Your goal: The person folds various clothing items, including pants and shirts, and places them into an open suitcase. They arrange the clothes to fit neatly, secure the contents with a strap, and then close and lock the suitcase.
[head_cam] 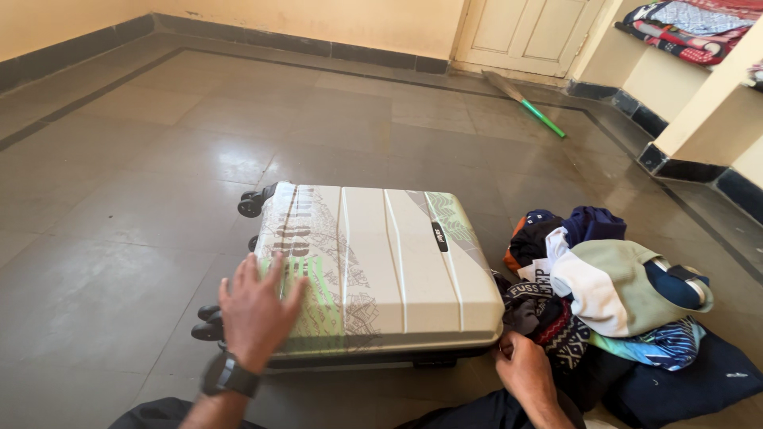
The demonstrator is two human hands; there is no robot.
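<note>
Two hands on one item: hard-shell suitcase, cream w/ green and grey print, lying flat and shut on the floor, four dark wheels pointing away to the left.

- Left grip: fingers spread apart, palm flat on the lid's near-left corner; holds nothing. Dark watch on that wrist.
- Right grip: curled at the case's near-right corner, by the seam; fingertips tucked under, so we cannot tell if it pinches anything.
- Clothes pile: just right of the right grip, touching the case's right side. Approx. a dozen pcs, mixed colours, on a dark blue cloth.

Risks, as we judge them:
- Case on wheels plus smooth floor: a push from the left grip could make it slide away.
- Fabric lies very near the right grip and the seam; it could snag there.
- Pile is loosely heaped; a nudge could spill it.

Surface/room:
- Floor: grey polished stone tiles, glossy, dark border strip.
- Walls yellow, black skirting. Cream door far beyond both grips.
- Broom w/ green handle lying near the door.
- Shelf far right, folded patterned blankets.
</note>
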